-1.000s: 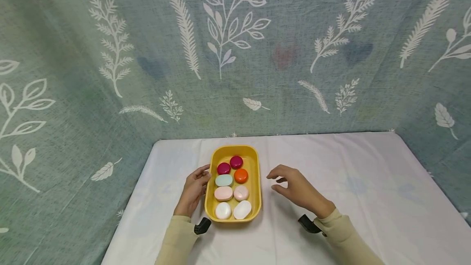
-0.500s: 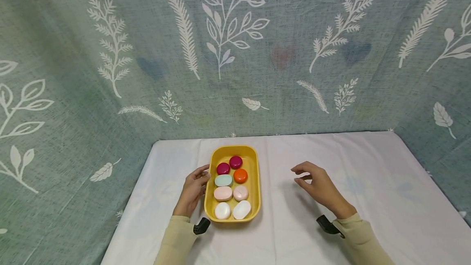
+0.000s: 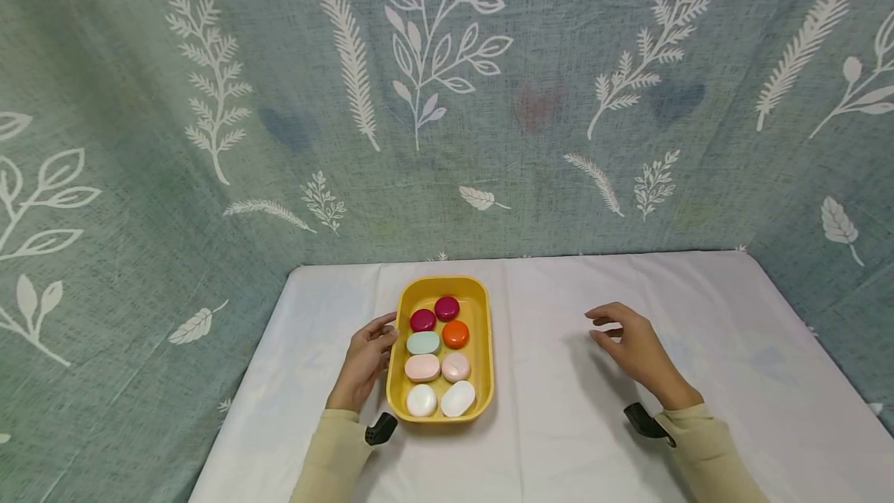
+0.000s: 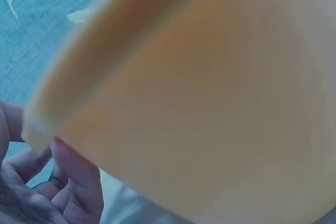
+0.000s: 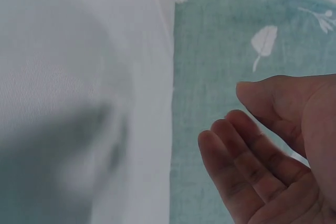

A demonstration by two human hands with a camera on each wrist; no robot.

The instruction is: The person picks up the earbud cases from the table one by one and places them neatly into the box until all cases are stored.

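Note:
A yellow tray [image 3: 482, 379] with rounded corners lies on the white-covered table. In it are several smooth soap bars: two dark red ones [image 3: 447, 307], an orange one [image 3: 455, 334], a mint one [image 3: 423, 343], a pink oval [image 3: 422, 367], a pale pink round one [image 3: 456, 366] and two white ones [image 3: 458, 398]. My left hand [image 3: 366, 352] holds the tray's left rim; the left wrist view has its fingers [image 4: 79, 182] at the rim, the tray wall filling most of that view. My right hand [image 3: 632, 340] hovers right of the tray, empty, fingers loosely bent.
A white cloth [image 3: 545, 425] covers the table. Behind and beside it hangs a green curtain [image 3: 447, 216] with white leaf prints. Each wrist carries a small black camera, such as the right one [image 3: 646, 421].
My right hand has moved to the right, away from the tray, with nothing in it. My left hand, the tray and the soap bars have stayed in place.

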